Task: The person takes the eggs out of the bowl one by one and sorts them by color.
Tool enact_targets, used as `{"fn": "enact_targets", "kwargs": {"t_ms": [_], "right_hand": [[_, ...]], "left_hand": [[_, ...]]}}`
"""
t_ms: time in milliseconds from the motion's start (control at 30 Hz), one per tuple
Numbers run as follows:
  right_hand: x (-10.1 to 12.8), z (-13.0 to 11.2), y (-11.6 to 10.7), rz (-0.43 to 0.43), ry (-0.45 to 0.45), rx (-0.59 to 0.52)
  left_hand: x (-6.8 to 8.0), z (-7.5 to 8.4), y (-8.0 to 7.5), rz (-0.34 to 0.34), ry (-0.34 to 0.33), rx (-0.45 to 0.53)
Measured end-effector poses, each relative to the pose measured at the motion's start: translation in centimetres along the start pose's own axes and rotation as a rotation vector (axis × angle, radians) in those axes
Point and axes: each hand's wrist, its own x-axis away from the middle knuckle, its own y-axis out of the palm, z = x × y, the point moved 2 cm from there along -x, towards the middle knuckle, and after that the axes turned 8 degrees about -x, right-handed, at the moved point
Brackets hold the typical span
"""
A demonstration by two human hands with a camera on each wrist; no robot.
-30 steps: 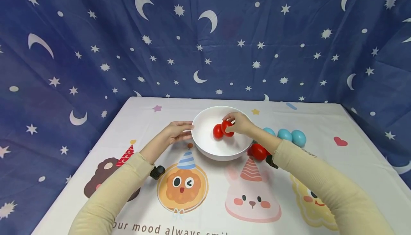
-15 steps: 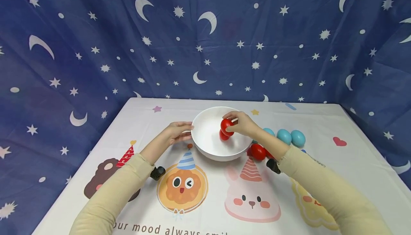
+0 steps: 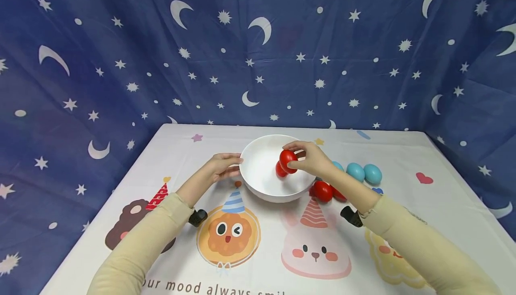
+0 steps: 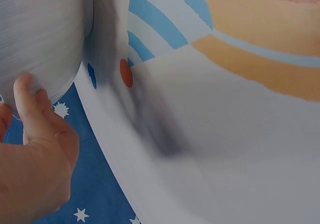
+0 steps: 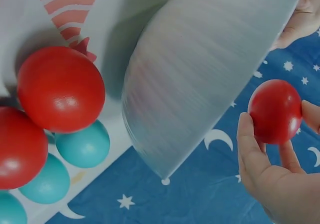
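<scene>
My left hand [image 3: 224, 166] grips the left rim of a white bowl [image 3: 258, 176]; in the left wrist view its fingers [image 4: 35, 114] lie against the bowl's outer wall. My right hand [image 3: 311, 157] pinches a glossy red egg [image 3: 288, 160] between thumb and fingertips, over the right part of the bowl. Behind that one, a second red egg [image 3: 280, 170] rests inside the bowl, partly hidden. From the right wrist view, the held egg [image 5: 276, 111] appears beyond the bowl's rim, apart from the wall.
Just right of the bowl lie red eggs [image 3: 323, 191], partly under my right forearm. Several blue eggs [image 3: 355, 172] sit farther back on the right. A printed white cloth [image 3: 185, 250] covers the table, and a starry blue curtain [image 3: 209, 93] hangs behind it.
The egg in the bowl has rolled a little to the right. My right hand, still pinching its red egg, has shifted slightly right. The left hand stays at the rim.
</scene>
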Motion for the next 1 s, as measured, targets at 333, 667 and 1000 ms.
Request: {"fn": "enact_targets", "kwargs": {"t_ms": [333, 667, 1000], "right_hand": [[1.9, 0.4, -1.4, 0.032, 0.023, 0.011], [3.5, 1.6, -2.7, 0.043, 0.021, -0.009], [4.9, 2.7, -4.4, 0.061, 0.070, -0.018]], "left_hand": [[-0.1, -0.1, -0.2, 0.015, -0.001, -0.037], [-0.1, 0.3, 0.1, 0.016, -0.007, -0.050], [-0.5, 0.1, 0.1, 0.011, -0.002, -0.047]]}}
